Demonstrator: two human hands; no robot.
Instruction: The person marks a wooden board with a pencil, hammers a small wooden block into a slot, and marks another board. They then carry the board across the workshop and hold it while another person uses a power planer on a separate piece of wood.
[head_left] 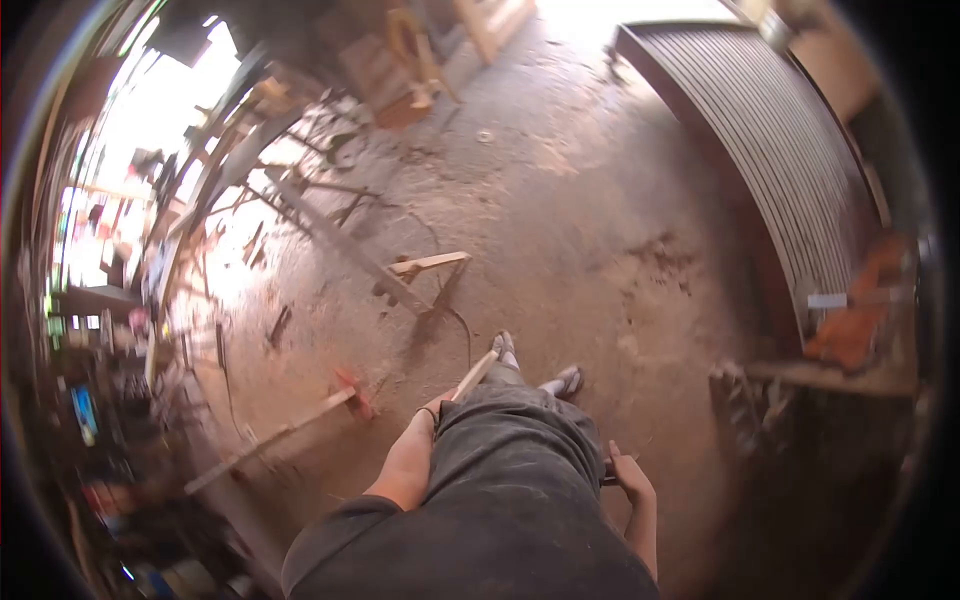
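Low at my left side, my left hand (438,408) is closed around a pale wooden strip (476,374) that points forward past my thigh. The fingers are partly hidden by the trouser leg. My right hand (630,474) hangs by my right hip with its fingers curled around a small dark object (608,472). Its kind is too blurred and covered to make out. Both feet (506,348) stand on the dusty floor ahead of my body.
A slatted dark-framed panel (760,130) lies at the right, near an orange-brown piece (862,310) on a bench. Thin wooden beams (340,245) and a stick (270,440) lie ahead and left. Wooden furniture parts (405,65) stand at the back. Clutter lines the left edge.
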